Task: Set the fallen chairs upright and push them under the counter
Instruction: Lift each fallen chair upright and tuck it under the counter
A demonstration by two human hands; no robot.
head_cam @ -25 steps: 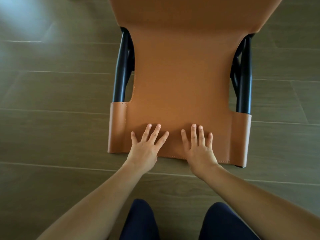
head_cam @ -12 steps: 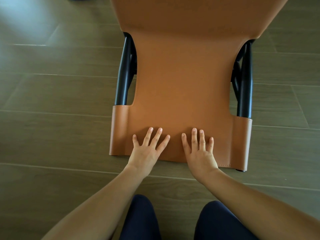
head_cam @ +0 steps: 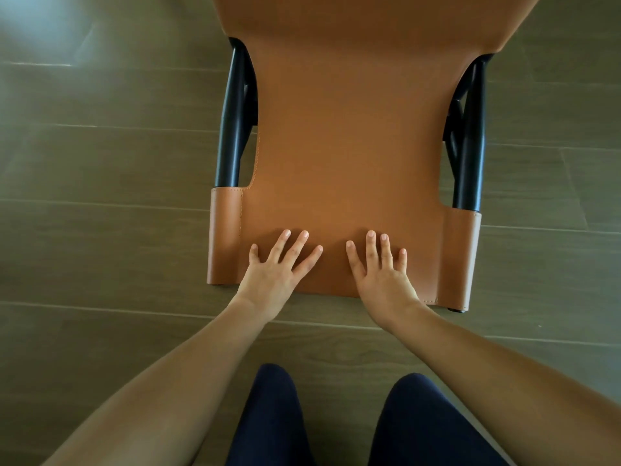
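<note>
Two open hands lie flat on the tan leather back of a chair (head_cam: 346, 146) — the left hand (head_cam: 274, 277) and the right hand (head_cam: 383, 280) side by side near its closest edge, fingers (head_cam: 295, 245) straight and spread, gripping nothing that can be seen. The thumbs are out of sight, so whether they hook under the edge cannot be told.

The chair sits directly in front of the person on a grey-brown plank floor (head_cam: 100, 230). Its black frame posts (head_cam: 233, 122) show on either side where the leather narrows, and each post end is wrapped in a stitched leather sleeve (head_cam: 225, 237). The back panel appears to lie low against the floor, with the seat widening toward the top of the view. By that reading the chair is down on its back and not yet standing, though the angle leaves some doubt.

Setting both palms near the middle of the panel, evenly spaced, looks like a way of steadying it and finding a balanced hold before lifting — a grip at one side would likely twist the frame. Dark-clad knees (head_cam: 268, 415) close behind the edge suggest the person is bent low over it. The worktop under which the chair must go is not in view, so the pushing step appears yet to come.
</note>
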